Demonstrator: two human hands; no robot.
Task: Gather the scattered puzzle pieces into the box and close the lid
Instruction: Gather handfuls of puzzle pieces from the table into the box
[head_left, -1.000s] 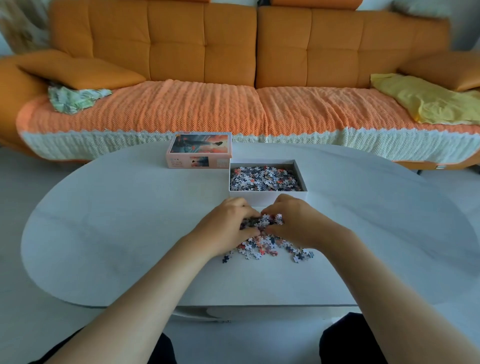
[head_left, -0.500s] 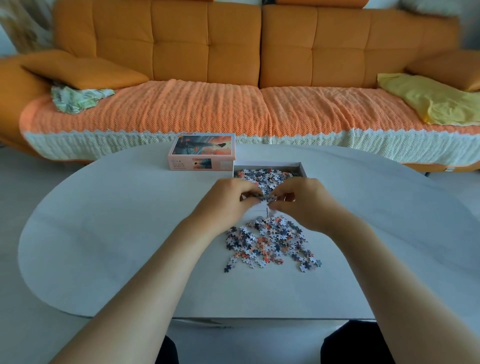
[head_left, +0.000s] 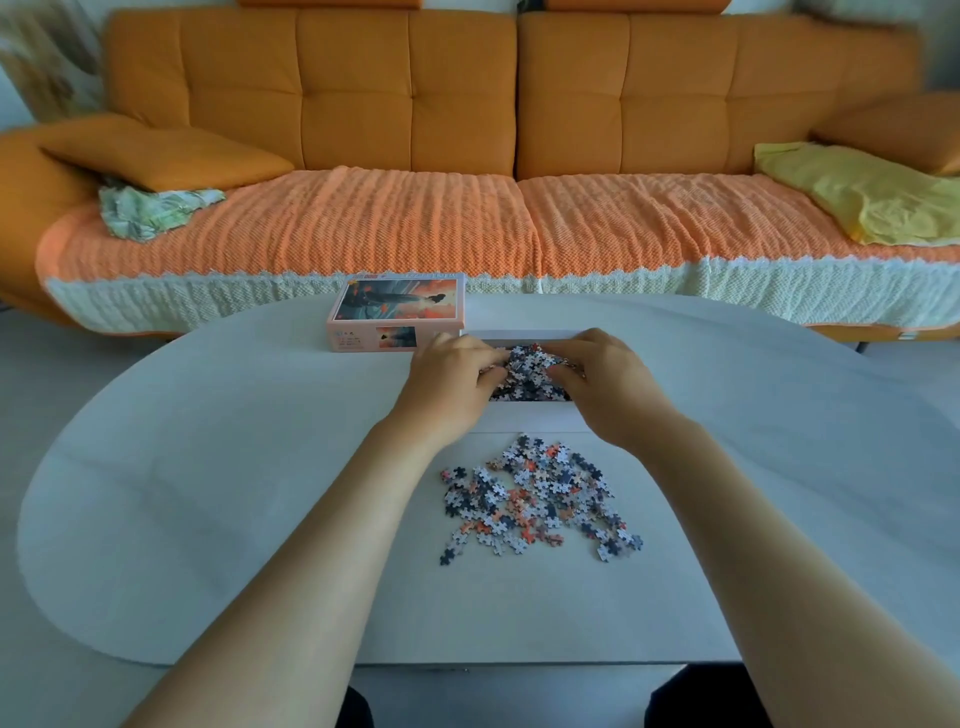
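Note:
The white box (head_left: 530, 418) stands on the pale oval table (head_left: 218, 467), with puzzle pieces heaped inside (head_left: 527, 371). My left hand (head_left: 452, 379) and my right hand (head_left: 605, 387) are over the box, cupped against a handful of pieces between them. A scattered pile of puzzle pieces (head_left: 535, 501) lies on the table just in front of the box. The lid (head_left: 397, 314), pink with a picture on top, rests to the box's far left. Both hands hide the box's side walls.
An orange sofa (head_left: 467, 104) with a knitted orange throw runs behind the table. On it lie an orange cushion (head_left: 166, 153), a crumpled green cloth (head_left: 150, 208) and a yellow cloth (head_left: 862, 195). My knees show below the table's near edge.
Both hands scooped a handful from the pile on the table, lifted it and carried it away from me over the box. The pile left on the table is now uncovered.

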